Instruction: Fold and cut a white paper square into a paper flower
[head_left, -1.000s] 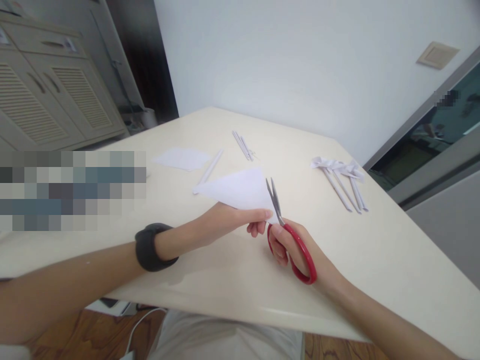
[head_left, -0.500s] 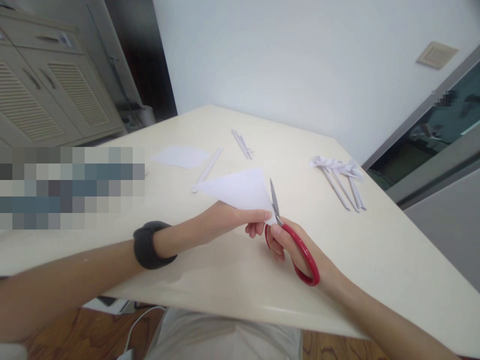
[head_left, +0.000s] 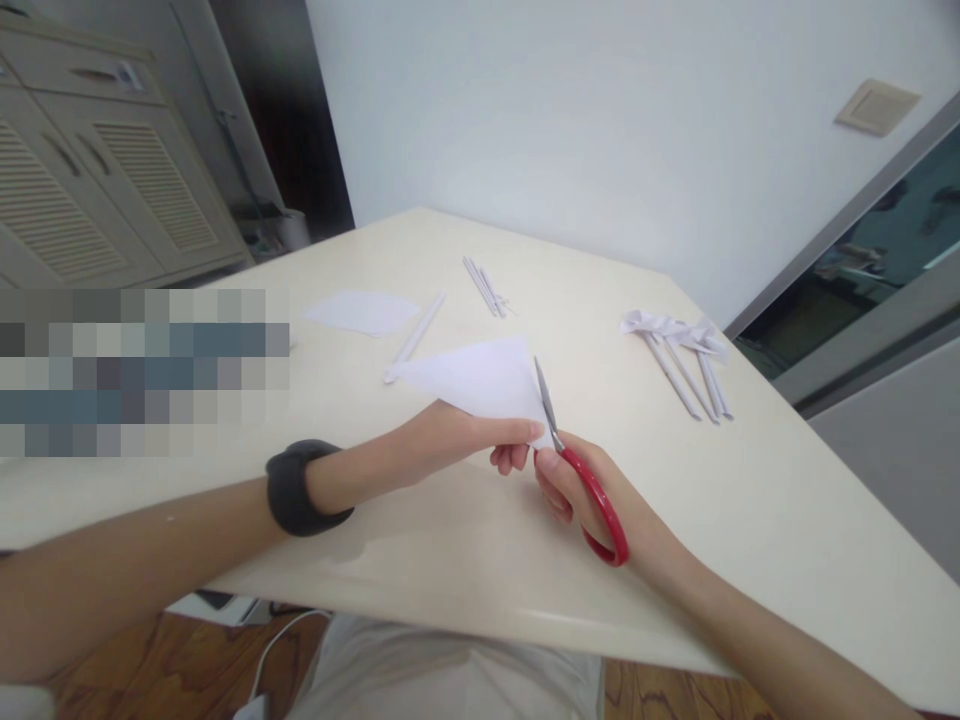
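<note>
While the left hand (head_left: 450, 440) pinches the folded paper triangle (head_left: 480, 380) above the table (head_left: 750, 520), the right hand (head_left: 592, 490) grips red scissors (head_left: 585, 480), blades meeting at its right edge. Beyond the triangle: rolled paper sticks (head_left: 686, 375), thin strips (head_left: 484, 285), flat sheet (head_left: 364, 312). White wall (head_left: 600, 130) behind.

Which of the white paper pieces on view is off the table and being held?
The folded triangle: the left hand pinches its near corner beside the scissors. The flat sheet lies on the table.

Single head view; looks forward and down, tilted; close over table (head_left: 750, 520).
</note>
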